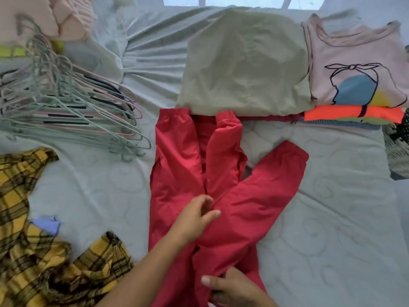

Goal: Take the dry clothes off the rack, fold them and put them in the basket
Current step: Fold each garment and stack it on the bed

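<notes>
A red garment [183, 165] with elastic cuffs lies spread lengthwise on the pale bed sheet [332, 207], and one long part of it angles off to the right. My left hand [197, 220] reaches in from the lower left and pinches a fold near the garment's middle between thumb and bent fingers. At the bottom edge my right hand [232, 289] grips the lower part of the same red cloth, thumb on top. A white woven basket [396, 149] shows only partly at the right edge.
A folded pale green cloth [243, 63] lies just beyond the red garment. To its right is a stack of folded clothes topped by a pink printed top [354, 63]. Several hangers [66, 103] are heaped at left, with a yellow plaid garment [28, 218] at lower left.
</notes>
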Action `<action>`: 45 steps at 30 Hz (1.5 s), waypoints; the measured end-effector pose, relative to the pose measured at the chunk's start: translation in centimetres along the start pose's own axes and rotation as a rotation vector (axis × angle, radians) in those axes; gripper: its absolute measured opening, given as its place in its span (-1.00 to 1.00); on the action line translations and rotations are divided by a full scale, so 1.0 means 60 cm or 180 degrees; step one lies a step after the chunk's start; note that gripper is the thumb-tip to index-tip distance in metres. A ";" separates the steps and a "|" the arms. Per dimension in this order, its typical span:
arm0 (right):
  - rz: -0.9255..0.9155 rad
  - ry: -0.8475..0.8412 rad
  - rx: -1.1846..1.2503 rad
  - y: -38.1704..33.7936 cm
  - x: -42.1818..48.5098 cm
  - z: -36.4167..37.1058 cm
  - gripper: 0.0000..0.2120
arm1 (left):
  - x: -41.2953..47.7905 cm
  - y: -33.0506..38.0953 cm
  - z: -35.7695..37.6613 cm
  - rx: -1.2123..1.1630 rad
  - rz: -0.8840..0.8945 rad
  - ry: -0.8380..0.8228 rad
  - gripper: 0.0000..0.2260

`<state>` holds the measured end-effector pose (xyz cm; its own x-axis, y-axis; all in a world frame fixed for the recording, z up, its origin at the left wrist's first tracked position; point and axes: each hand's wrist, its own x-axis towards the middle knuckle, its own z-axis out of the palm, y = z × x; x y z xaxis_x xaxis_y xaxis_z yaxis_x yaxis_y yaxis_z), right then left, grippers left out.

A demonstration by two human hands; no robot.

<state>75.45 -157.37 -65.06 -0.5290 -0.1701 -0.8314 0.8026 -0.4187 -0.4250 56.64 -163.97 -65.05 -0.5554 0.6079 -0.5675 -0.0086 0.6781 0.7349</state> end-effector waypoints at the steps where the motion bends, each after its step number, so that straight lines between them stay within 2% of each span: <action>1: 0.0064 -0.0189 0.0106 -0.004 -0.017 -0.006 -0.64 | -0.020 -0.009 0.016 -0.0069 -0.0143 -0.0152 -0.71; 2: 0.0124 -0.0184 0.0242 -0.008 -0.021 -0.022 -0.73 | -0.032 -0.018 0.027 -0.0082 -0.0234 -0.0198 -0.67; 4: -0.0055 0.0865 0.0025 -0.058 -0.028 -0.072 -0.68 | -0.039 -0.034 0.039 0.0150 -0.0277 -0.0123 -0.59; 6: -0.0595 0.2082 0.0325 -0.094 -0.030 -0.133 -0.70 | -0.039 -0.038 0.038 0.0382 -0.0307 -0.0210 -0.55; 7: -0.0770 0.2447 0.0496 -0.120 -0.024 -0.153 -0.74 | -0.035 -0.036 0.035 0.0488 -0.0286 -0.0329 -0.55; 9: -0.0889 0.2691 0.0972 -0.169 0.000 -0.184 -0.80 | -0.030 -0.026 0.029 0.0749 -0.0085 -0.0582 -0.54; 10: -0.0861 0.2549 0.1376 -0.193 0.013 -0.196 -0.79 | -0.030 -0.020 0.027 0.0717 0.0018 -0.0652 -0.54; 11: -0.0814 0.2295 0.1774 -0.216 0.021 -0.200 -0.63 | -0.031 -0.017 0.026 0.0482 0.0084 -0.0695 -0.56; 12: -0.0687 0.2072 0.2035 -0.237 0.024 -0.202 -0.46 | -0.033 -0.017 0.027 0.0088 0.0075 -0.0750 -0.57; 13: -0.0652 0.1879 0.2128 -0.257 0.023 -0.199 -0.44 | -0.038 -0.017 0.025 -0.0383 -0.0025 -0.0823 -0.58; 15: -0.0806 0.1580 0.1846 -0.295 0.007 -0.186 -0.75 | -0.051 -0.028 0.024 -0.0989 -0.0250 -0.1088 -0.54; 16: -0.0999 0.1488 0.1642 -0.312 0.002 -0.178 -0.85 | -0.056 -0.033 0.023 -0.0979 -0.0334 -0.1206 -0.47; 18: -0.1699 0.1207 0.1456 -0.353 -0.010 -0.156 -0.85 | -0.065 -0.043 0.019 -0.0695 -0.0340 -0.1397 -0.38; 21: -0.2337 0.0854 0.0982 -0.431 0.004 -0.114 -0.83 | -0.066 -0.047 0.004 -0.1018 -0.0348 -0.1330 -0.50; 24: -0.2204 0.1204 0.0350 -0.491 0.088 -0.114 -0.85 | -0.050 -0.056 -0.008 -0.1735 -0.0552 -0.0619 -0.43; 26: -0.1893 0.1875 -0.0349 -0.497 0.137 -0.129 -0.55 | -0.038 -0.062 -0.005 -0.1990 -0.0705 -0.0312 -0.34; 27: -0.1878 0.2411 -0.0658 -0.484 0.147 -0.133 -0.44 | -0.034 -0.065 -0.001 -0.2007 -0.0741 -0.0235 -0.31; 28: -0.2041 0.2852 -0.0932 -0.464 0.148 -0.132 -0.43 | -0.032 -0.067 0.003 -0.2036 -0.0762 -0.0187 -0.30; 30: -0.2471 0.3198 -0.1295 -0.399 0.118 -0.117 -0.62 | -0.035 -0.070 0.012 -0.2100 -0.0785 -0.0105 -0.45; 31: -0.2489 0.3118 -0.1257 -0.353 0.098 -0.110 -0.77 | -0.034 -0.074 0.016 -0.2125 -0.0804 -0.0047 -0.59; 32: -0.2365 0.2806 -0.1070 -0.304 0.080 -0.103 -0.90 | -0.033 -0.075 0.019 -0.2156 -0.0832 -0.0007 -0.72; 33: -0.2059 0.2426 -0.0686 -0.252 0.063 -0.093 -0.88 | -0.034 -0.075 0.020 -0.2201 -0.0843 0.0016 -0.79; 35: -0.1275 0.1970 -0.0007 -0.162 0.036 -0.078 -0.75 | -0.035 -0.073 0.019 -0.2301 -0.0849 0.0071 -0.77; 36: -0.0940 0.1850 0.0204 -0.128 0.022 -0.069 -0.71 | -0.036 -0.069 0.018 -0.2352 -0.0851 0.0064 -0.75; 38: -0.0658 0.1592 0.0280 -0.075 -0.006 -0.052 -0.63 | -0.036 -0.065 0.017 -0.2485 -0.0928 0.0066 -0.75; 40: -0.0809 0.1198 -0.0422 -0.036 -0.030 -0.029 -0.52 | -0.031 -0.065 0.016 -0.2567 -0.1024 0.0076 -0.75; 41: -0.0999 0.1051 -0.1187 -0.015 -0.040 -0.020 -0.49 | -0.029 -0.066 0.014 -0.2582 -0.1061 0.0055 -0.69; 42: -0.1201 0.1047 -0.2126 0.003 -0.048 -0.017 -0.49 | -0.027 -0.066 0.013 -0.2555 -0.1072 0.0053 -0.68; 43: -0.1320 0.1233 -0.2709 0.019 -0.049 -0.016 -0.51 | -0.026 -0.066 0.012 -0.2534 -0.1066 0.0050 -0.74; 45: -0.1784 0.1428 -0.3447 0.049 -0.046 -0.018 -0.61 | -0.025 -0.064 0.010 -0.2522 -0.1031 0.0129 -0.84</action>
<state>79.56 -157.17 -64.41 -0.8942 0.1920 -0.4044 0.4283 0.6297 -0.6481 58.05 -167.23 -67.23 -0.4544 0.4086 -0.7916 -0.7421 0.3178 0.5901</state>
